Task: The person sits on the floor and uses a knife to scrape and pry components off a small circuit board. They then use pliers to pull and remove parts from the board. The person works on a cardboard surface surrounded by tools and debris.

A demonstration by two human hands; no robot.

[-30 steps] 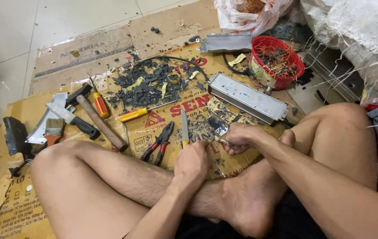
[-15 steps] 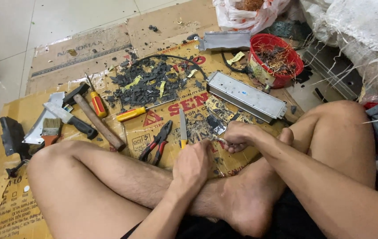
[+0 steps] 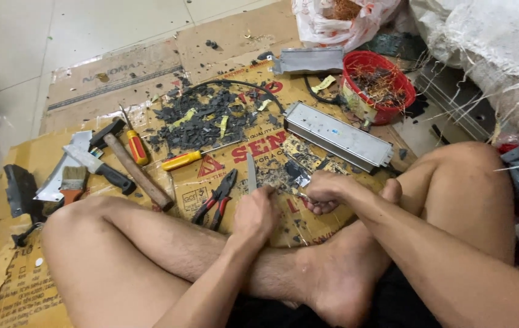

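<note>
My left hand point(image 3: 254, 214) is closed around the handle of a flat steel blade point(image 3: 251, 172) that stands upright on the cardboard point(image 3: 22, 291) before my crossed legs. It should feel stiff and light, best held low on the handle, away from the edge. My right hand point(image 3: 323, 193) is pinched on a small metal scrap point(image 3: 300, 179) beside the blade; I cannot quite tell its shape, but it looks thin, sharp-edged and easy to drop. Just left lie red-handled pliers point(image 3: 217, 199); farther out, an orange screwdriver point(image 3: 183, 160), a hammer point(image 3: 132, 167) and a pile of black fragments point(image 3: 202, 118). Beyond my right hand sits a long grey metal casing point(image 3: 338, 136), then a red basket point(image 3: 378, 85).
</note>
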